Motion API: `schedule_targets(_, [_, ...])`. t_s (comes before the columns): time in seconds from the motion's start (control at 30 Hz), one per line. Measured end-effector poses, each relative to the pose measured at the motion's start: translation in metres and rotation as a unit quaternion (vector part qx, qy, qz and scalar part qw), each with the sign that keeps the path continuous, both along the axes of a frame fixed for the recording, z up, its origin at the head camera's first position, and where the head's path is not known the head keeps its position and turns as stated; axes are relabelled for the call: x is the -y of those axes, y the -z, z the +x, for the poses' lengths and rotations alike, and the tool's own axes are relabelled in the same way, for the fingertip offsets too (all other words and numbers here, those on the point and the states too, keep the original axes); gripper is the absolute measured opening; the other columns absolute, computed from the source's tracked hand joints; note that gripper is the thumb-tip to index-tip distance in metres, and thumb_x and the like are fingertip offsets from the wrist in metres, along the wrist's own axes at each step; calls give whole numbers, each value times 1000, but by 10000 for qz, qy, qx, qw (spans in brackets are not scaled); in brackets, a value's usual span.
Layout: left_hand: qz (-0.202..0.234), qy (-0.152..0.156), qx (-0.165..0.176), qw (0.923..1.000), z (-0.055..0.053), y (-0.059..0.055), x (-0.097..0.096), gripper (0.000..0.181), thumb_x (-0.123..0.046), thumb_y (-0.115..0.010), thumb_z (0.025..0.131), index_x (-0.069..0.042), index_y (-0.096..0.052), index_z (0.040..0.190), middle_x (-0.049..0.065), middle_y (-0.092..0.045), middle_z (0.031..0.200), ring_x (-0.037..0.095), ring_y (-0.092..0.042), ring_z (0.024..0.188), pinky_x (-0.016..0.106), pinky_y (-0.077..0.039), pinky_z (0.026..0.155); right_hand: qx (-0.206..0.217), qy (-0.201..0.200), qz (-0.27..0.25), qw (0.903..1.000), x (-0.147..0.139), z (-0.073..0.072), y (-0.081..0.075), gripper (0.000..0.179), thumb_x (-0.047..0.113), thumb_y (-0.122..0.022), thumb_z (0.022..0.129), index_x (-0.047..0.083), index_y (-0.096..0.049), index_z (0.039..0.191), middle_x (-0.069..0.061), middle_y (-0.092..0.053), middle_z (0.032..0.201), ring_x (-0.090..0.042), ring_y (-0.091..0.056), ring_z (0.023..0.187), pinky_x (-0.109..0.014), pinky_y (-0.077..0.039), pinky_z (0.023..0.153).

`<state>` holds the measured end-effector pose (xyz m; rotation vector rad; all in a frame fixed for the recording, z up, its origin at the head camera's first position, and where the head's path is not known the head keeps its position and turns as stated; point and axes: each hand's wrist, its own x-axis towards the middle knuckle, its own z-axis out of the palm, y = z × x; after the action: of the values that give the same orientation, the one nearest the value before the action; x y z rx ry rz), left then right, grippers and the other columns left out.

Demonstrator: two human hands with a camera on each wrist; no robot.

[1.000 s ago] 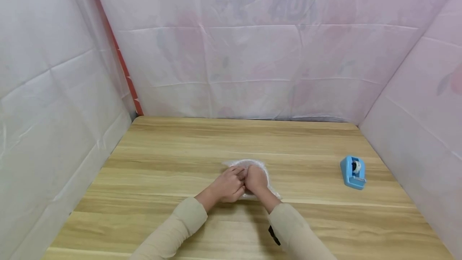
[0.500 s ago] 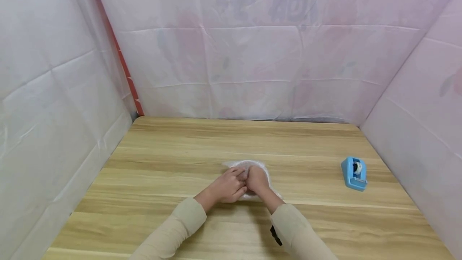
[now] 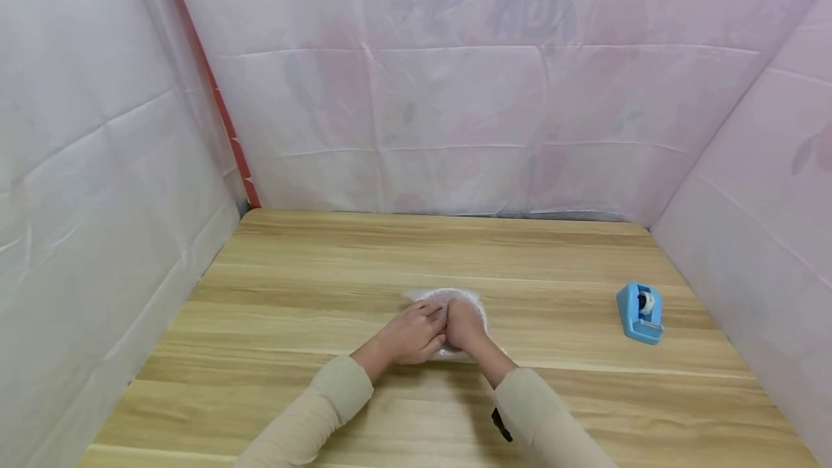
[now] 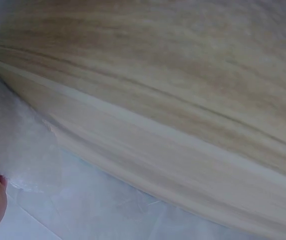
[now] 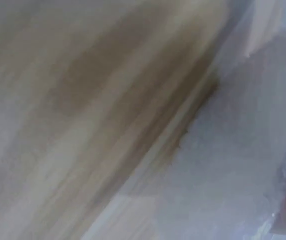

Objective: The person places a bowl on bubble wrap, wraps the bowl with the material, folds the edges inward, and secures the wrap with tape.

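Note:
A sheet of clear bubble wrap (image 3: 447, 294) lies bunched on the table in front of me, its rounded far edge showing past my hands. Whether something is inside it cannot be seen. My left hand (image 3: 416, 332) grips it from the left with bent fingers, thumb toward me. Close against it, my right hand (image 3: 464, 325) is curled on the wrap's right part; its fingertips are hidden. The left wrist view shows a whitish flap of bubble wrap (image 4: 20, 135) beside a bit of the hand. In the right wrist view the bubble wrap (image 5: 233, 150) fills the right side, blurred.
A blue tape dispenser (image 3: 640, 313) with a roll of tape stands at the table's right side. The wood-grain table (image 3: 312, 251) is bounded by pale plastic sheeting (image 3: 455, 107) at the back and both sides. A small black object (image 3: 501, 425) shows beside the right sleeve.
Both hands stay on the bubble wrap. The right wrist and forearm have shifted slightly to the right and turned a little; the left hand has hardly moved.

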<state>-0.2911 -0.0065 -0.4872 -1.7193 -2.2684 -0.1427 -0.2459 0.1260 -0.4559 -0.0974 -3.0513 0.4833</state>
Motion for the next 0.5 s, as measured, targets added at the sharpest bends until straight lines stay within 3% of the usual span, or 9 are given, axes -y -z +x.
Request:
schedule_targets(0.1, [28,79,-256,9996,0,-1,-2,25,-24,-43,93,-14,-66,91,-3,-70,98,16,-58,112,30,-37,105,-412,125,187,9989,3,3,3,11,-2,-61,72,1,-52,66,-12,-57,62,-31,-59,62,-41,-50,57])
schedule_targets(0.2, [-50,109,-480,9988,-1,-2,-3,27,-25,-43,93,-17,-66,79,-8,-70,87,14,-60,107,29,-37,105,-541,272,134,9981,4,5,3,12,-4,-61,71,1,-51,66,-14,-58,63,-34,-60,64,-43,-50,57])
schedule_targets(0.4, [-417,-19,-568,9975,0,-6,-6,32,-27,-40,94,-19,-70,85,-8,-69,94,14,-58,108,28,-36,106,-1257,209,339,9913,6,11,6,14,-8,-59,65,1,-48,62,-15,-56,59,-33,-58,57,-40,-47,50])
schedule_targets(0.5, [-498,-98,-544,9972,0,-7,-7,33,-28,-39,95,-20,-70,85,-7,-68,94,13,-58,106,27,-35,106,-1658,161,500,9848,-1,8,19,13,-7,-58,66,3,-50,61,-13,-56,59,-32,-59,57,-39,-47,48])
